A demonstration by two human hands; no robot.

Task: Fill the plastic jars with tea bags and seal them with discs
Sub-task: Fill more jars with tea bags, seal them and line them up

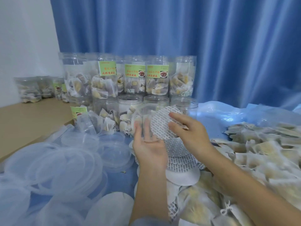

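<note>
Clear plastic lid (pixel 147 123) sits cupped in the left hand (pixel 149 146), right hand (pixel 189 132) pinching the patterned disc (pixel 162 123) just beside its rim, both grips occupied.

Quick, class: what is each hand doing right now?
Left hand: holds a clear plastic lid, fingers curled round it.
Right hand: pinches a patterned disc by its edge.

Blue all over, with clear plastic and pale paper in my view.

I see a pleated blue curtain (pixel 162 30); in front of it clear jars (pixel 104 79) wear green labels (pixel 107 68) with red lettering. Nearer than the jars, a white disc (pixel 160 123) shows a grey dashed grid, beside translucent lids (pixel 53 165) and cream-tan tea bags (pixel 260 152).
</note>
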